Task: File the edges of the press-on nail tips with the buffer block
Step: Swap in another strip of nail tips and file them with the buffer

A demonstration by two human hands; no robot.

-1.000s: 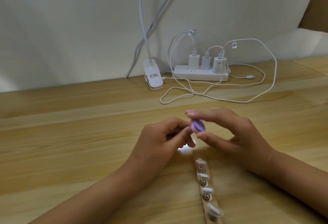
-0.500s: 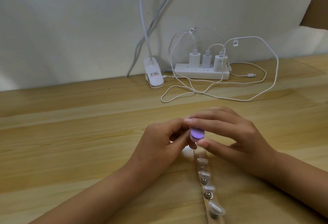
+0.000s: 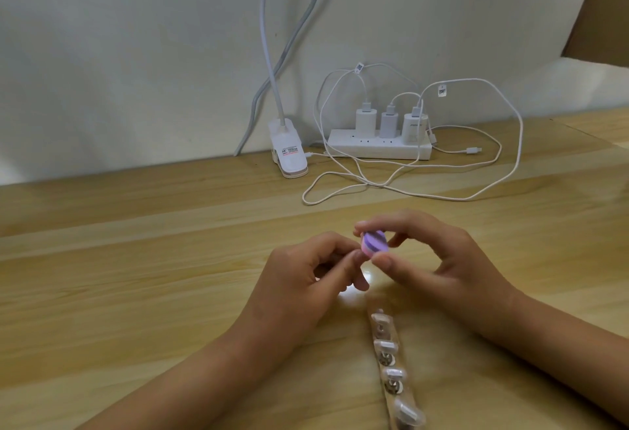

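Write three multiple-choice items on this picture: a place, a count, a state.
1. The strip of nail tips lies: A on the table, nearer the camera than the right hand; B against the wall; C on a shelf.
2. Chargers plugged into the power strip: A one; B three; C five.
3. The buffer block is: A lying on the table; B pinched in the right hand; C under a clamp.
Answers: 1 A, it lies on the wood at the view's lower edge; 2 B, three white plugs stand in a row; 3 B, thumb and fingertips hold it above the table.
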